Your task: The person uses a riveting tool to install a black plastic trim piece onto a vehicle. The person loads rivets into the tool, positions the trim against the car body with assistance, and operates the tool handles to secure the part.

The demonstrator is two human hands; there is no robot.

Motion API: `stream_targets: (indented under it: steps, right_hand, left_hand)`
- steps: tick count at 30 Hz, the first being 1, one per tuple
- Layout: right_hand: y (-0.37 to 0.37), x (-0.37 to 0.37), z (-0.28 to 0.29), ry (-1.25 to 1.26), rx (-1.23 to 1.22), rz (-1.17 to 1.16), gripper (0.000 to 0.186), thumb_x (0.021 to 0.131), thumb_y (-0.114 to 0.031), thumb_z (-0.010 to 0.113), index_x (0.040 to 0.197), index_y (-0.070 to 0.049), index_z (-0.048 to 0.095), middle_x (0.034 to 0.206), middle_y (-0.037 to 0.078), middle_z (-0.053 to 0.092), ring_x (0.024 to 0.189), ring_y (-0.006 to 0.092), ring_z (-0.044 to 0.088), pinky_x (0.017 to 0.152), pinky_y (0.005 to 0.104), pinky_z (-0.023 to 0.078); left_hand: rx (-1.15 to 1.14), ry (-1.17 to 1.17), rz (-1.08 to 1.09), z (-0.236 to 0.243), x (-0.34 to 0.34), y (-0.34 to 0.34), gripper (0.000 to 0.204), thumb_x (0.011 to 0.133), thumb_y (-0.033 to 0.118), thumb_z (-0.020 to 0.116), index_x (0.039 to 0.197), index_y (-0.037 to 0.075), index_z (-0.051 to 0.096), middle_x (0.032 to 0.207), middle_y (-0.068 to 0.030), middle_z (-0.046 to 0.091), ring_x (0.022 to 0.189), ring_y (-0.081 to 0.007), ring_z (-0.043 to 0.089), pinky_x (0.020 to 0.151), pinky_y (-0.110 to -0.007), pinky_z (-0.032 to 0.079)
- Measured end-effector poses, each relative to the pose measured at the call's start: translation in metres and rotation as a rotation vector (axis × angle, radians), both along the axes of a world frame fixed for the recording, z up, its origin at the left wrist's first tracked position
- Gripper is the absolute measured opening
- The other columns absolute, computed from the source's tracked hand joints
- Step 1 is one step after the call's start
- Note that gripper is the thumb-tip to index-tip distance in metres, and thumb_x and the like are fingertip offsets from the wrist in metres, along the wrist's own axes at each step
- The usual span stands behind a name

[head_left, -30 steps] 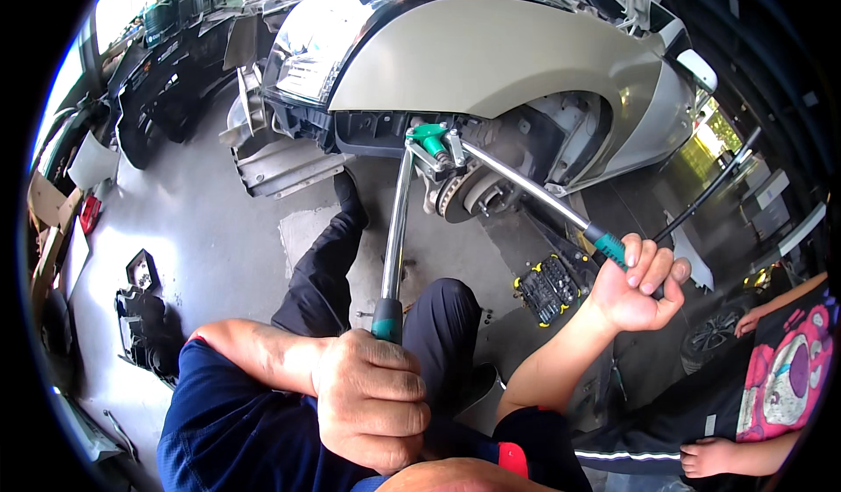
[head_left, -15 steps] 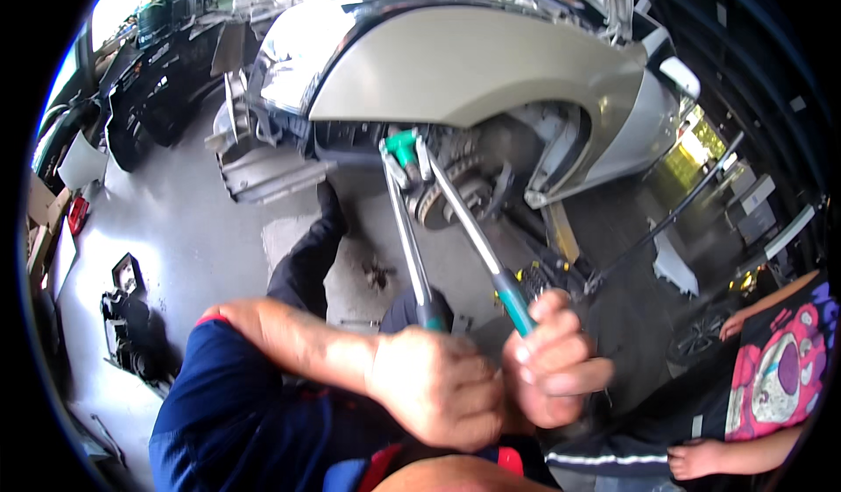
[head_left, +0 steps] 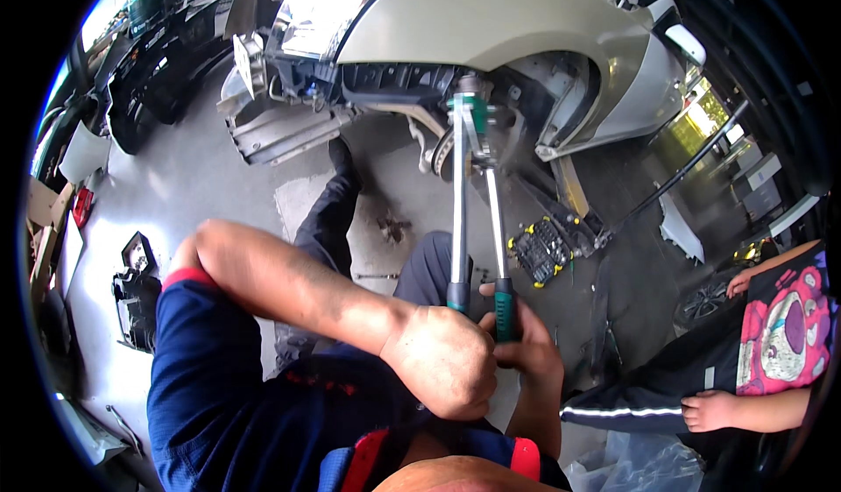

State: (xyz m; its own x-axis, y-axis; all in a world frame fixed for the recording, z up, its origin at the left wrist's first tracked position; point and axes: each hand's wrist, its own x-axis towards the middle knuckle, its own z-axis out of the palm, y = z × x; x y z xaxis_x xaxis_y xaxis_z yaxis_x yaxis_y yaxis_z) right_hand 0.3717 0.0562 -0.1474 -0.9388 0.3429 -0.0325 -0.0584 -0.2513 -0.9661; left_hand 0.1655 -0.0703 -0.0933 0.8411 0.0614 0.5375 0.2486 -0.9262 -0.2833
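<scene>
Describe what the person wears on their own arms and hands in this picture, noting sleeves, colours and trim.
Both hands are bare, without gloves. The left arm has a short navy sleeve with red trim at its cuff, and the forearm below it is bare and smudged with grime. The right forearm is bare too, with a red-trimmed cuff near the elbow.

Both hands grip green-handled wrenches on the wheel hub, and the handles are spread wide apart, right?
Not quite. The head view shows the left hand and right hand each gripping a green-handled wrench running up to the hub, but the handles lie close together, nearly parallel, with the hands touching.
</scene>
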Motion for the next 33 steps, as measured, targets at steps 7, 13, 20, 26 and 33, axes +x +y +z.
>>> stream_targets:
  steps: [7,13,20,26,33]
  right_hand:
    - [0.078,0.018,-0.108,-0.108,0.476,-0.843,0.023,0.086,0.01,0.06,0.103,-0.005,0.061,0.087,0.004,0.068,0.066,0.0077,0.057,0.06,0.0226,0.047]
    - [0.124,0.155,-0.107,-0.307,1.336,-1.382,0.005,0.087,0.004,0.057,0.084,0.001,0.054,0.074,0.007,0.049,0.065,0.0209,0.05,0.065,0.033,0.045]
    - [0.115,0.149,-0.068,-0.288,1.351,-1.417,0.009,0.082,0.005,0.056,0.08,0.002,0.049,0.074,0.012,0.043,0.064,0.0289,0.044,0.062,0.0399,0.04]
    - [0.09,0.106,-0.052,-0.116,1.027,-1.19,0.011,0.086,0.006,0.062,0.088,-0.002,0.056,0.077,0.001,0.049,0.068,0.0156,0.048,0.065,0.0319,0.043]
    - [0.005,-0.044,-0.029,0.347,0.146,-0.096,0.049,0.085,-0.004,0.073,0.129,-0.008,0.05,0.159,0.02,0.037,0.145,0.033,0.045,0.116,0.0485,0.042]
  left_hand:
    - [-0.038,0.576,-0.199,-0.056,-0.023,0.035,0.016,0.082,0.022,0.069,0.066,0.017,0.067,0.066,0.0015,0.067,0.067,-0.0199,0.069,0.064,-0.038,0.053]
    - [0.261,1.016,0.037,-0.048,-0.135,0.063,0.008,0.081,0.017,0.07,0.075,0.013,0.074,0.071,0.0029,0.069,0.089,-0.0205,0.065,0.097,-0.037,0.046]
    - [0.244,1.063,0.203,-0.065,-0.149,0.081,0.011,0.085,0.014,0.066,0.083,0.011,0.077,0.085,0.0004,0.073,0.105,-0.0217,0.063,0.108,-0.036,0.042]
    - [0.311,0.966,0.316,-0.073,-0.153,0.06,0.015,0.087,0.017,0.063,0.085,0.011,0.077,0.093,-0.0023,0.073,0.107,-0.0235,0.063,0.117,-0.043,0.037]
    - [0.225,0.549,0.179,-0.12,-0.117,0.021,0.006,0.079,0.022,0.066,0.078,0.016,0.065,0.088,-0.0018,0.067,0.103,-0.0234,0.062,0.11,-0.046,0.04]
